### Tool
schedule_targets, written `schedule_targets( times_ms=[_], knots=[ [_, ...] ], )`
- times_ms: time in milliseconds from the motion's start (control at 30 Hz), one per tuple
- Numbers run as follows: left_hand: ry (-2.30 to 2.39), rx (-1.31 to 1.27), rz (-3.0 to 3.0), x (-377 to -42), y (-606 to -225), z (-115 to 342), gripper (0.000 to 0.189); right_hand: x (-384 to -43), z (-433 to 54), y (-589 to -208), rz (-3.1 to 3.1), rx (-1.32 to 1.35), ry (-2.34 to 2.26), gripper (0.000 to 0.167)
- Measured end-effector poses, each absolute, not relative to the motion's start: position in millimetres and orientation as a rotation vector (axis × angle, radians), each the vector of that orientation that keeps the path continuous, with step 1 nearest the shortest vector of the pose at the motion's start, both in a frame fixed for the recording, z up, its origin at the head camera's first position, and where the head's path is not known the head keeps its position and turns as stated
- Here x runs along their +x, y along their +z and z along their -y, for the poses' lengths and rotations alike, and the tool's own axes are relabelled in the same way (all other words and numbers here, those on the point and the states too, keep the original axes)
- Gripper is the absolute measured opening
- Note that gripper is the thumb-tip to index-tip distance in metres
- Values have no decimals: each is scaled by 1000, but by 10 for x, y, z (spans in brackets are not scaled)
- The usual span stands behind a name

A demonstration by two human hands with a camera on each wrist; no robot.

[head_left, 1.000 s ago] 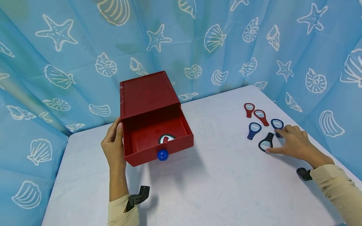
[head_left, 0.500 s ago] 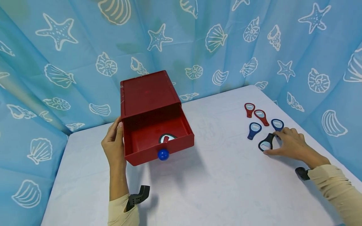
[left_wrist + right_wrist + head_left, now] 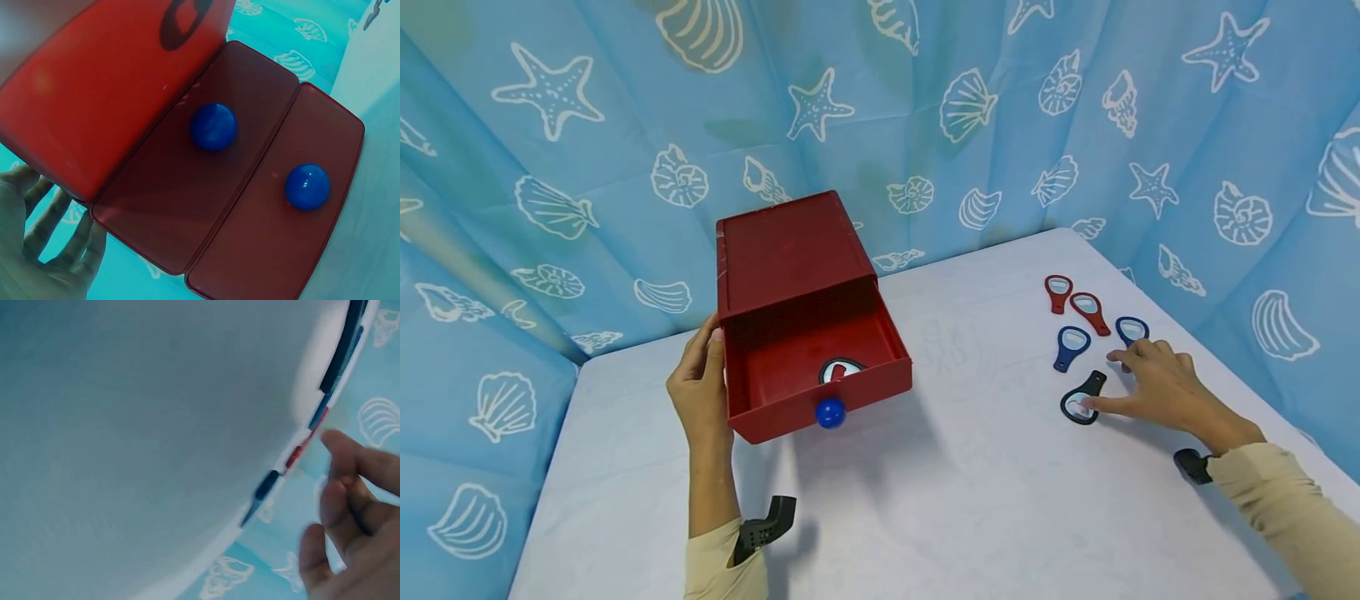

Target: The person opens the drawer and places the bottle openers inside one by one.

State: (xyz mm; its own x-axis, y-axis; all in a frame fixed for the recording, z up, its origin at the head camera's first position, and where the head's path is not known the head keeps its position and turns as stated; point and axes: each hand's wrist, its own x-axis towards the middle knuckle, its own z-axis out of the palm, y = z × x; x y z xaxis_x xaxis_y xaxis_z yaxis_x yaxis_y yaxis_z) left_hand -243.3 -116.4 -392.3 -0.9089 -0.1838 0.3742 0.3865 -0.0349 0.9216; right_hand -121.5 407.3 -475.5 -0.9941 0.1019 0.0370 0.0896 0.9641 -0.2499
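My left hand [image 3: 697,398] rests against the left side of a red drawer box [image 3: 793,246], fingers along its side. Its top drawer is pulled out and has a blue knob [image 3: 831,413]. Inside lies a black-rimmed bottle opener [image 3: 841,369], partly hidden by the drawer front. On the table at right, my right hand [image 3: 1168,390] touches a black bottle opener [image 3: 1093,385] with the thumb on its round head, the other fingers loosely bent. Just beyond the fingertips lies a blue bottle opener [image 3: 1131,327], partly covered by the hand.
Another blue bottle opener [image 3: 1072,342] and two red ones, the nearer red bottle opener [image 3: 1099,323] among them, lie farther back. In the left wrist view, two closed drawers with blue knobs [image 3: 213,127] adjoin the open one. A shell-print curtain [image 3: 910,125] hangs behind the table [image 3: 970,500].
The black bottle opener has slid left and toward the near side under my right hand, which has drawn slightly left. The fingertips have come off the farther blue opener. The left hand stays put.
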Motion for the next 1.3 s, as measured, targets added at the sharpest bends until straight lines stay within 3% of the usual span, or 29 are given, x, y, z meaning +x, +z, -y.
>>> schedule_targets(
  times_ms=[200,567,667,767,867,1067,1300],
  knots=[
    [-1996,-231,1859,-2464,-3963,1164,38,-1172,-4007,-4814,3080,-113,341,116],
    [-2016,-224,1838,-2618,-4182,1240,38,-1131,-3934,-4879,3061,-85,309,114],
    [-2031,-230,1827,-2617,-4180,1247,38,-1142,-3928,-4854,3043,-46,272,106],
    [-2045,-234,1827,-2619,-4179,1259,39,-1165,-3939,-4809,2956,6,238,81],
    [-2022,-225,1839,-2631,-4193,1267,38,-1178,-3938,-4783,2895,32,247,67],
    [-2039,-223,1832,-2643,-4201,1252,38,-1084,-3786,-4765,2999,-29,303,90],
    [-2018,-213,1835,-2623,-4175,1244,37,-989,-3541,-4788,3014,-10,147,101]
  ],
)
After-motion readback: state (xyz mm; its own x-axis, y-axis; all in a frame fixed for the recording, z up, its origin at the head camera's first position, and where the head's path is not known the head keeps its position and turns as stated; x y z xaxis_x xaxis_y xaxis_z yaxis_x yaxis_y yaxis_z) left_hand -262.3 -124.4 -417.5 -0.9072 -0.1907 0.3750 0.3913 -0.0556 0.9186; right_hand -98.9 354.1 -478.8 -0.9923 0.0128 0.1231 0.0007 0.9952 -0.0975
